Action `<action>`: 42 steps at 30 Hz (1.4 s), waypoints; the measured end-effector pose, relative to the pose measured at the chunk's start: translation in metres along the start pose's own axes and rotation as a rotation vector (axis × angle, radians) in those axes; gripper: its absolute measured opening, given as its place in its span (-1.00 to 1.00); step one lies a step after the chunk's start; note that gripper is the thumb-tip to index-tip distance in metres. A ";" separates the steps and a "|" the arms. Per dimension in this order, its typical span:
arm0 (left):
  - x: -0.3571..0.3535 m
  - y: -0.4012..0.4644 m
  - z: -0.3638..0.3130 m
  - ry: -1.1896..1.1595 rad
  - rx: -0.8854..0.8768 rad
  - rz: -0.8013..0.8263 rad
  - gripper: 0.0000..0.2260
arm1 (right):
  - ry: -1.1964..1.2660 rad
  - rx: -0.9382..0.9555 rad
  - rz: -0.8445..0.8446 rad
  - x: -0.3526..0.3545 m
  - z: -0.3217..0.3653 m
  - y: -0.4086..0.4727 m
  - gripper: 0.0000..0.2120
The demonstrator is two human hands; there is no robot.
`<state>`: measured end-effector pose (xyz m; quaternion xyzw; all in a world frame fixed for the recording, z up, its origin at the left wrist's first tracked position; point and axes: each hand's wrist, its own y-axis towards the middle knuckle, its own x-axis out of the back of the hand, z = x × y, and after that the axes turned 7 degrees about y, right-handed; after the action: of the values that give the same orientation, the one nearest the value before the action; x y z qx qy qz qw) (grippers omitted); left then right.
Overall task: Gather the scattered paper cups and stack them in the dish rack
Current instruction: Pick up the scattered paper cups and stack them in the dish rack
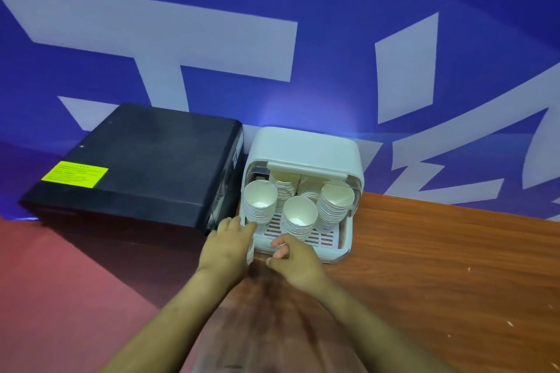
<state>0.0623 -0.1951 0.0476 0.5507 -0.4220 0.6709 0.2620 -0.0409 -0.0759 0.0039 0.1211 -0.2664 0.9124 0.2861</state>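
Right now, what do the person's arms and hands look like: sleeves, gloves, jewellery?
Both forearms are bare as far as the frame shows, with no sleeves in view. The left hand and right hand wear no gloves. No watch, bracelet or ring shows on either. Fingernails on the right hand look short and plain. Motion blur softens the lower arms, so fine marks cannot be told.

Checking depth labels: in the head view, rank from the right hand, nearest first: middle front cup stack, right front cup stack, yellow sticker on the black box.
From the right hand:
1. Middle front stack of white paper cups, just beyond it.
2. Right front stack of white paper cups, farther right.
3. Yellow rectangular sticker, far left on the black box.
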 end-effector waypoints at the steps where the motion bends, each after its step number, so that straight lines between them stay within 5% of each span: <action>1: -0.001 0.002 -0.001 0.068 0.006 0.017 -0.36 | -0.034 0.001 0.022 -0.005 0.001 0.001 -0.66; 4: -0.002 0.006 -0.003 0.195 0.001 0.053 -0.38 | -0.125 0.030 0.065 -0.016 0.007 0.006 -0.42; 8: -0.003 0.007 -0.003 0.260 -0.052 0.073 -0.43 | -0.043 0.016 0.129 -0.031 0.008 0.009 -0.36; 16: 0.002 -0.013 -0.009 -0.195 -0.171 0.051 -0.32 | 0.125 0.104 0.095 -0.028 -0.021 -0.006 -0.32; 21: 0.017 -0.013 -0.031 -0.266 -0.266 0.025 -0.24 | 0.234 0.129 0.033 -0.001 -0.032 -0.018 -0.28; 28: 0.033 0.001 -0.066 -0.400 -0.386 -0.194 -0.28 | 0.226 0.202 -0.085 0.058 -0.030 -0.037 -0.41; 34: 0.055 0.020 -0.092 -0.597 -0.414 -0.280 -0.30 | 0.199 0.296 -0.199 0.108 -0.018 -0.032 -0.32; 42: 0.051 0.053 -0.100 -0.650 -0.436 -0.188 -0.30 | 0.224 0.253 -0.199 0.124 -0.029 -0.002 -0.44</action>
<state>-0.0459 -0.1419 0.0785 0.7019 -0.5632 0.3293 0.2859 -0.1424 -0.0017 0.0270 0.0793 -0.1030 0.9137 0.3851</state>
